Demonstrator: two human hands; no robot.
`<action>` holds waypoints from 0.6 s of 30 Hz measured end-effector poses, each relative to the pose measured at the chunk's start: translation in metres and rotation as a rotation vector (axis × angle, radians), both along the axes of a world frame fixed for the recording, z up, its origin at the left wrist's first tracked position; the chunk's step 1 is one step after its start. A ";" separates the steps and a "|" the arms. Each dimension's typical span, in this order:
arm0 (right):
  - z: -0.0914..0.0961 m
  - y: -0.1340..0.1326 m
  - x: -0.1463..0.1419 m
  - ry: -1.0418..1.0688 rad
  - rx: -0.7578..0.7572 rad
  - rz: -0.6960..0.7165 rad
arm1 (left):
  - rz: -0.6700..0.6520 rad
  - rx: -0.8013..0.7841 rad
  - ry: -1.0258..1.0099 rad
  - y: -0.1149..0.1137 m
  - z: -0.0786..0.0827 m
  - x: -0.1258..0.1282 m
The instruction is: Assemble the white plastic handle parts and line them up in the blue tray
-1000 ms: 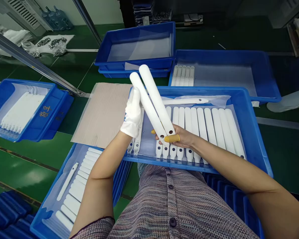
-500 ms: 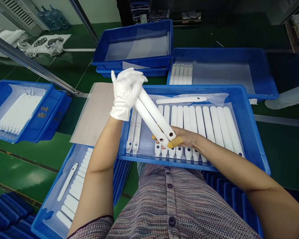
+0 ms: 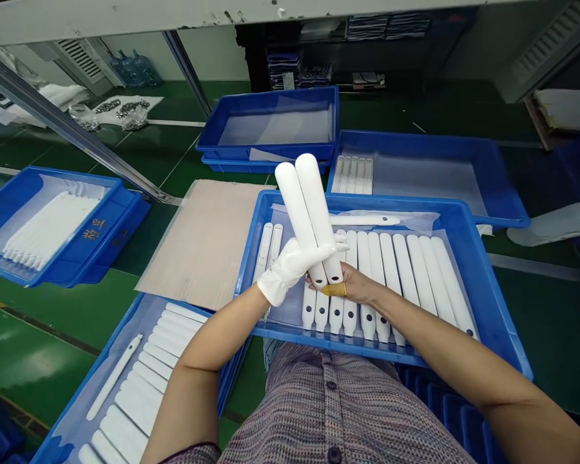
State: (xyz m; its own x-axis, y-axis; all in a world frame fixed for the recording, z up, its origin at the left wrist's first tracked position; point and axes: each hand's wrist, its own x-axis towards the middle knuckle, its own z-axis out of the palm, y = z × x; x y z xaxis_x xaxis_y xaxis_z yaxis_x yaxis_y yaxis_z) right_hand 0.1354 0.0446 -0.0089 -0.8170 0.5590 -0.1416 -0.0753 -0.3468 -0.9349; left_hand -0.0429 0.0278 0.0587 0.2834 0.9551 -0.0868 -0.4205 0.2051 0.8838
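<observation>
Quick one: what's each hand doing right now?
Left hand: white-gloved, closed around the two long white pieces.
Right hand: closed on the same two pieces at their lower, holed ends.

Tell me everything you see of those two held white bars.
The two white bars are long, smooth and plastic-looking, with rounded far ends and a dark oval spot on each near end. Held side by side, they slant over the blue tray. The gloved left hand wraps them; the right hand grips their near ends.

Blue tray, pale liner inside, row of white bars atop
</observation>
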 end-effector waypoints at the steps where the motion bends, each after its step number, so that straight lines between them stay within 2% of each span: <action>1: 0.004 0.001 -0.001 -0.024 0.041 -0.029 | 0.019 0.008 -0.002 0.000 0.000 -0.001; 4: 0.022 0.001 -0.007 -0.016 0.149 -0.262 | 0.074 0.021 0.056 0.001 0.002 -0.002; 6: 0.034 0.001 -0.012 0.026 0.165 -0.433 | 0.079 0.001 0.088 0.001 0.001 -0.001; 8: 0.043 0.000 -0.016 0.035 0.142 -0.519 | 0.097 0.001 0.075 0.002 0.000 0.001; 11: 0.048 0.000 -0.015 0.037 0.078 -0.596 | 0.226 0.034 0.011 0.003 -0.002 -0.002; 13: 0.048 0.001 -0.012 0.067 -0.025 -0.617 | 0.293 0.028 -0.015 0.004 -0.002 -0.007; 15: 0.049 0.002 -0.010 0.108 -0.175 -0.588 | 0.292 -0.018 -0.057 0.004 -0.004 -0.011; 18: 0.052 0.002 -0.012 0.173 -0.363 -0.517 | 0.213 -0.093 -0.150 0.004 -0.009 -0.009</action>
